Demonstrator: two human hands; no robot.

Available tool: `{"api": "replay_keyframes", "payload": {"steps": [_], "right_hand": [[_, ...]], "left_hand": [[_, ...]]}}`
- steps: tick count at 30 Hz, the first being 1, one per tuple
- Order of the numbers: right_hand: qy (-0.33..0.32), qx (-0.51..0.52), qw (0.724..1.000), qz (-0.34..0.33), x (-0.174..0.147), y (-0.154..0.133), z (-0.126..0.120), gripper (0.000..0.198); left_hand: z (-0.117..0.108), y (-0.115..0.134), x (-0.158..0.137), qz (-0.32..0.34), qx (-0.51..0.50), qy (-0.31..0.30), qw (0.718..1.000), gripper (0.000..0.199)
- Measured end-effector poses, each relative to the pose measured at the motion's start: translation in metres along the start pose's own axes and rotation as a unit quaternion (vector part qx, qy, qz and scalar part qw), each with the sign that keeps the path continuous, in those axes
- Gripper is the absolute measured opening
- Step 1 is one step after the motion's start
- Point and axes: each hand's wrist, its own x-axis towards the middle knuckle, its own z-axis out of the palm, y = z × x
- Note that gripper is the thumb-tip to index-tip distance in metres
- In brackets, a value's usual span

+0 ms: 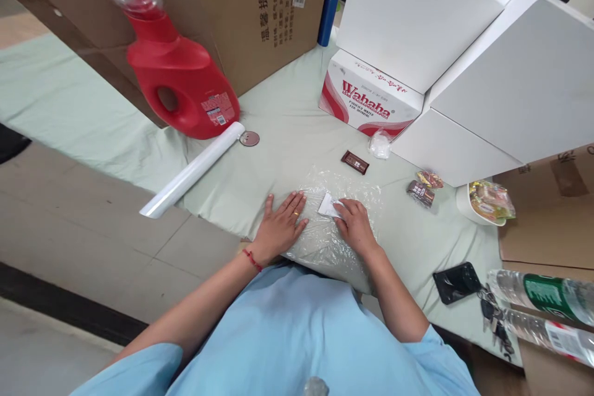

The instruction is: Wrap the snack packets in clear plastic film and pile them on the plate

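Light-blue shirt (278, 334) fills the near edge, its front close to a cloth-covered table (288, 136). Sheet of clear plastic film (320, 244), wrinkled, lies on the pale green cloth directly ahead of the torso. Left hand (281, 223): palm down, fingers extended and slightly spread, pressed on the left part of the film; ring on one finger, red bracelet (253, 258) at the wrist. Right hand (356, 224): thumb and fingers pinching the right end of a small white packet (327, 205), whose free end points toward the left hand. Packet position: over the film, between the two hands, in contact with the right only; a gap separates it from the left fingertips. Hands apart from each other. Whether the packet's underside rests on the film cannot be told. Beyond the film: brown-wrapped bar (355, 162), lying flat, with a crumpled clear plastic wad (380, 145) just beside it, near the Wahaha water carton (369, 99). To the left, a white roll (192, 171) lies slantwise, its far end near a round metallic disc (249, 138) and the red jug (185, 80). To the right: black phone (457, 283), keys (496, 322) near it.
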Motion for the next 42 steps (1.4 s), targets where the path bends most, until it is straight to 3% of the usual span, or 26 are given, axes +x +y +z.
{"api": "replay_keyframes", "payload": {"steps": [7, 10, 15, 19, 21, 24, 29, 34, 38, 42], "right_hand": [[0.005, 0.006, 1.0, -0.021, -0.002, -0.001, 0.01, 0.038], [0.041, 0.032, 0.998, -0.026, -0.016, 0.001, 0.001, 0.038], [0.037, 0.115, 0.992, -0.035, -0.073, 0.004, -0.038, 0.033], [-0.022, 0.141, 0.99, -0.018, -0.126, -0.001, -0.051, 0.05], [-0.028, 0.131, 0.991, -0.005, -0.141, -0.005, -0.047, 0.049], [0.001, 0.113, 0.994, 0.01, -0.145, -0.009, -0.037, 0.022], [0.002, 0.142, 0.99, -0.005, -0.112, 0.007, -0.05, 0.014], [0.008, 0.137, 0.991, 0.011, -0.052, 0.031, -0.088, 0.022], [0.008, 0.138, 0.99, -0.003, -0.019, 0.017, -0.101, 0.024], [-0.02, 0.112, 0.993, 0.014, -0.029, -0.005, -0.082, 0.076]], "left_hand": [[-0.003, 0.001, 0.0, -0.001, -0.003, 0.005, 1.0, 0.063], [-0.004, -0.005, -0.002, -0.001, -0.021, 0.022, 1.0, 0.063], [-0.01, -0.026, -0.026, 0.086, -0.093, 0.047, 0.991, 0.062], [-0.017, -0.044, -0.055, 0.146, -0.152, 0.011, 0.977, 0.066], [-0.018, -0.05, -0.063, 0.156, -0.163, -0.007, 0.974, 0.049], [-0.015, -0.056, -0.063, 0.156, -0.17, -0.018, 0.973, 0.02], [-0.023, -0.061, -0.028, 0.141, -0.223, -0.028, 0.964, 0.026], [-0.046, -0.058, 0.041, 0.079, -0.235, -0.039, 0.968, 0.03], [-0.053, -0.048, 0.091, 0.051, -0.21, -0.026, 0.976, 0.028], [-0.047, -0.04, 0.111, 0.032, -0.192, -0.008, 0.981, 0.023]]}}
